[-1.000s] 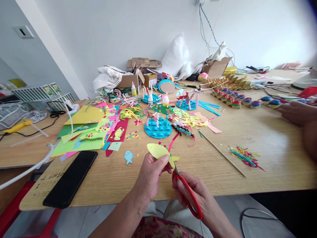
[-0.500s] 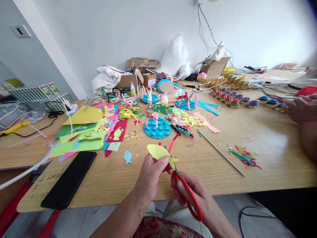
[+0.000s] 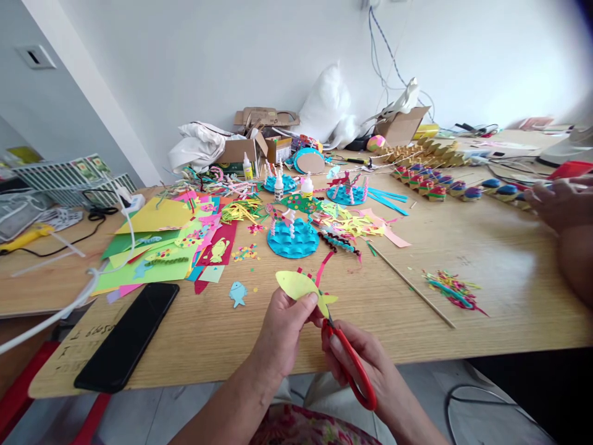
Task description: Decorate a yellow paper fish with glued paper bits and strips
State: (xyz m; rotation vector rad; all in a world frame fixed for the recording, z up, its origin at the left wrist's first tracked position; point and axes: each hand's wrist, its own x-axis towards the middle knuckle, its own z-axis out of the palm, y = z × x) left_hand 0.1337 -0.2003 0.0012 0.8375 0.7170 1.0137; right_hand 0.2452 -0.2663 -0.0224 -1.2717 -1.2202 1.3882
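Between the thumb and fingers of my left hand (image 3: 282,334) is a yellow-green paper fish (image 3: 296,285), its rounded head pointing up-left and its tail toward the right. My right hand (image 3: 364,358) grips red-handled scissors (image 3: 354,364), whose dark blades meet the tail's lower edge; how far the blades are parted cannot be made out. Beyond my hands stands a blue scalloped base (image 3: 293,242) with twisted pink-and-white posts. A small blue paper fish (image 3: 238,294) lies on the table left of my hands.
A black phone (image 3: 127,337) rests at the left front edge. Coloured paper sheets (image 3: 162,253) are piled behind it. On the right lie a thin wooden stick (image 3: 412,284) and a heap of colourful scraps (image 3: 454,289). Another person's hand (image 3: 556,204) is at the far right.
The view has shifted very slightly. Both hands keep their hold on the paper fish and the scissors, with the blades still at the tail.
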